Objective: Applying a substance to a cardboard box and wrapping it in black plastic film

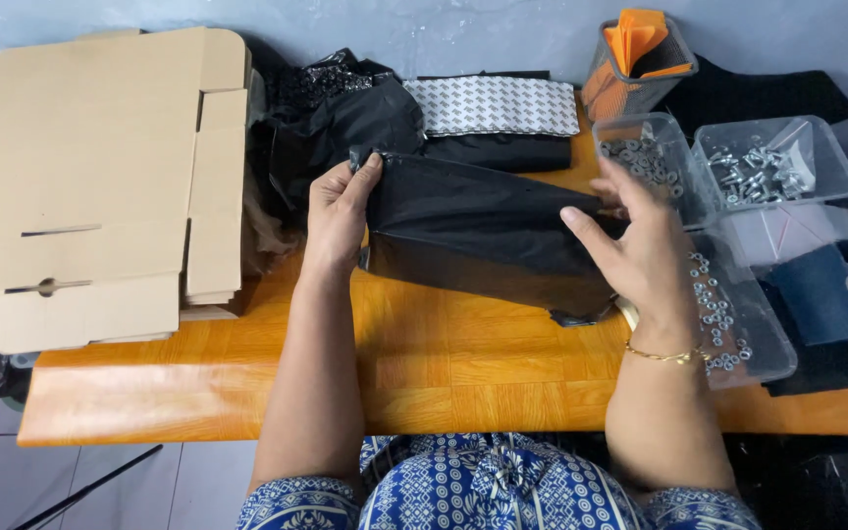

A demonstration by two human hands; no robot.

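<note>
A person seated at an orange wooden table holds a black plastic bag stretched between both hands, above the middle of the tabletop. The left hand is closed on the bag's left end, thumb on top and fingers tucked under it. The right hand is at the right end with fingers spread and only loosely curled; whether it grips the plastic or merely rests against it cannot be told.

Handling the thin film well would seem to call for even tension from both ends and a firmer pinch on the right, so the bag does not sag or slip.

Room is tight on the right: a clear plastic tray of small metal washers sits just beside the right wrist, near the table's front-right edge, with two more clear tubs of hardware behind it. A stack of flat cardboard box blanks overhangs the left edge. More black bags and a mesh holder of orange pieces line the far edge. The open room is the bare strip along the front edge, between the forearms.
</note>
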